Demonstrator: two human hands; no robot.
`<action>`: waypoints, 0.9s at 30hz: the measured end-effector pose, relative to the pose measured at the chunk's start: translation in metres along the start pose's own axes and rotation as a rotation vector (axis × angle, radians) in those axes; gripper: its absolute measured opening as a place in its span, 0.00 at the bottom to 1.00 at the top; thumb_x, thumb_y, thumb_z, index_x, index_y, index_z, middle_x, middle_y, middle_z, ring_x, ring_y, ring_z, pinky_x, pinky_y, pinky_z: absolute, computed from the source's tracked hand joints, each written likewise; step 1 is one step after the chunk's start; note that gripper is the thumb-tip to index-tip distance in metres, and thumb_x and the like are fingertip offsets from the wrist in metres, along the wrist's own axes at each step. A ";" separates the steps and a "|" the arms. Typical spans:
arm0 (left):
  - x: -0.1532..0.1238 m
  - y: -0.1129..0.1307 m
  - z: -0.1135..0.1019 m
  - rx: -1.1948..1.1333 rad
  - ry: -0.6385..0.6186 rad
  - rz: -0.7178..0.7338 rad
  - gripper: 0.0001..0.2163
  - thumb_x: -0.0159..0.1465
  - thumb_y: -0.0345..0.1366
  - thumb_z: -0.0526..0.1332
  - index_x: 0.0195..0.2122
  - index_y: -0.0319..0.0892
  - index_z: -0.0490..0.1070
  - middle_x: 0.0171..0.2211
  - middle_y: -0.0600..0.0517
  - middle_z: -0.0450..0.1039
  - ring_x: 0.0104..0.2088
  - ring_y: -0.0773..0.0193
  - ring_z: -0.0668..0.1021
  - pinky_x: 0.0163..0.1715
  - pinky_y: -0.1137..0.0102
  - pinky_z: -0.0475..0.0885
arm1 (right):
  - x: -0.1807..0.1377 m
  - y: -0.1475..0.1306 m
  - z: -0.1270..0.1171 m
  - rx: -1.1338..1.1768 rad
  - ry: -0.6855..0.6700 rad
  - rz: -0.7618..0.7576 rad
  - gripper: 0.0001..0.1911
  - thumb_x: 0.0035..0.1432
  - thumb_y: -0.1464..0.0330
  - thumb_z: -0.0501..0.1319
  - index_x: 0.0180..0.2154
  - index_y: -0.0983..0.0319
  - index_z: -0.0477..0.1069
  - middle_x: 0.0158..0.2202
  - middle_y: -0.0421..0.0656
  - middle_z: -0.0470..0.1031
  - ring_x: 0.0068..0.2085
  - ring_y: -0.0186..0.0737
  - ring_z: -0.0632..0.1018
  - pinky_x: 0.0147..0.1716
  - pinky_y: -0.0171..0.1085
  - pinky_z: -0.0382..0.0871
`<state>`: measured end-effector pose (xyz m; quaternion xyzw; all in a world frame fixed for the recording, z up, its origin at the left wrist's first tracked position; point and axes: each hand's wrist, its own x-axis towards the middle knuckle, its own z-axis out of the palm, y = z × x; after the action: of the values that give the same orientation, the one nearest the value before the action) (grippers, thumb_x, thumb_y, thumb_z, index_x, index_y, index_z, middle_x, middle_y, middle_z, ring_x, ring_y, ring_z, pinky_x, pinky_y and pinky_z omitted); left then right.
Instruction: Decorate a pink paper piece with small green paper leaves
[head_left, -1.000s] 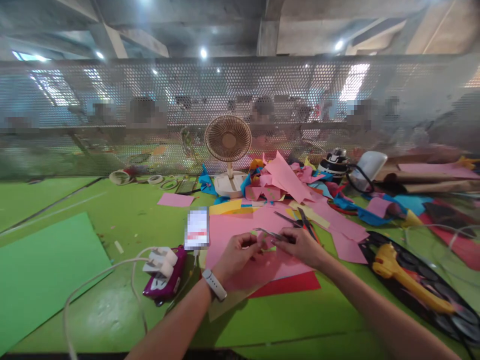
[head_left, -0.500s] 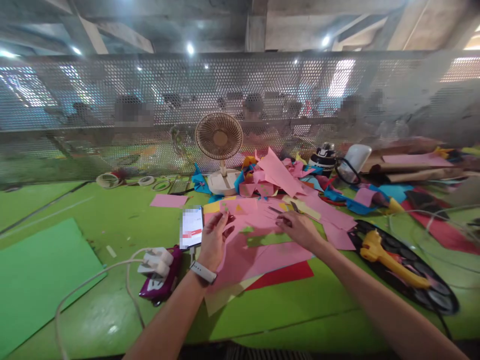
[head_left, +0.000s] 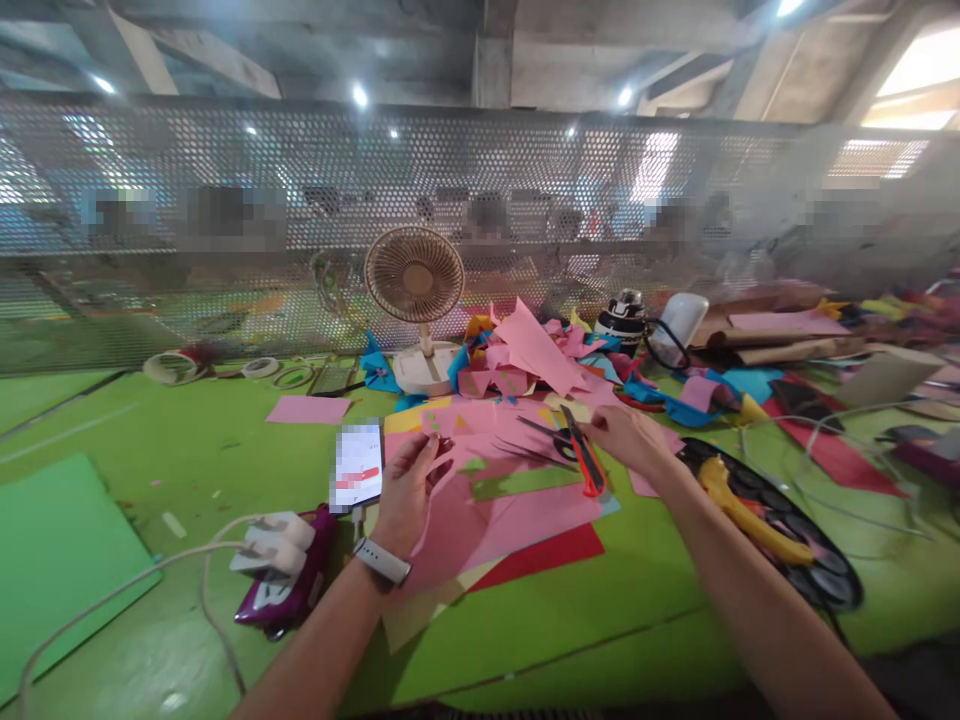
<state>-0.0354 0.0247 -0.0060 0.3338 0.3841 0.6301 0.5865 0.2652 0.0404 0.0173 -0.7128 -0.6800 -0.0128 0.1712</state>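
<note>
My left hand (head_left: 411, 480), wearing a white-banded watch (head_left: 382, 562), is closed in a pinch above the pink paper (head_left: 450, 520). Something tiny is at its fingertips, too small to make out. To the right, my right hand (head_left: 630, 438) has curled fingers beside the tools; what they hold, if anything, is hidden. Between the hands lie dark scissors (head_left: 559, 440), thin metal tweezers (head_left: 529, 453) and a cutter knife (head_left: 589, 460) with an orange-red handle. Under these is a green paper strip (head_left: 517, 482). Red paper (head_left: 540, 556) shows beneath the pink.
A phone (head_left: 358, 465) and a purple power strip (head_left: 292, 580) with white plugs sit at left. Behind stand a small fan (head_left: 417, 280) and a heap of paper scraps (head_left: 532, 350). A yellow glue gun (head_left: 750, 515) rests on a black tray (head_left: 840, 570) at right.
My right hand has shifted right, off the tools, so the scissors, tweezers and cutter knife now show fully. My left hand keeps its pinch. The whole view has turned slightly right.
</note>
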 end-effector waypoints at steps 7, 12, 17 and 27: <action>-0.001 0.001 0.003 -0.028 0.005 -0.004 0.12 0.48 0.37 0.68 0.34 0.42 0.72 0.34 0.53 0.75 0.40 0.65 0.76 0.38 0.71 0.69 | -0.003 -0.001 0.006 -0.020 -0.144 -0.092 0.16 0.51 0.58 0.56 0.40 0.59 0.69 0.37 0.44 0.73 0.35 0.40 0.74 0.27 0.32 0.56; -0.001 0.001 0.003 0.000 0.020 -0.003 0.13 0.47 0.38 0.68 0.34 0.42 0.72 0.34 0.52 0.75 0.41 0.63 0.76 0.38 0.70 0.69 | -0.006 0.003 0.017 -0.089 -0.224 -0.066 0.19 0.46 0.66 0.59 0.43 0.63 0.65 0.37 0.47 0.72 0.34 0.42 0.74 0.26 0.33 0.55; -0.001 -0.002 0.000 0.003 -0.018 -0.007 0.13 0.48 0.38 0.67 0.34 0.41 0.72 0.35 0.51 0.75 0.41 0.63 0.76 0.38 0.70 0.69 | 0.000 0.014 0.010 -0.150 -0.170 0.010 0.19 0.51 0.66 0.57 0.45 0.65 0.64 0.42 0.54 0.70 0.41 0.49 0.72 0.33 0.38 0.58; -0.004 -0.006 -0.003 0.050 -0.052 -0.011 0.11 0.50 0.40 0.66 0.33 0.42 0.71 0.34 0.51 0.74 0.38 0.64 0.76 0.37 0.70 0.69 | -0.007 -0.015 0.038 -0.080 -0.162 -0.159 0.12 0.49 0.68 0.55 0.37 0.63 0.68 0.37 0.48 0.73 0.38 0.44 0.73 0.31 0.35 0.57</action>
<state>-0.0343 0.0201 -0.0127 0.3628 0.3862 0.6082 0.5911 0.2422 0.0442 -0.0166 -0.6617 -0.7448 0.0043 0.0854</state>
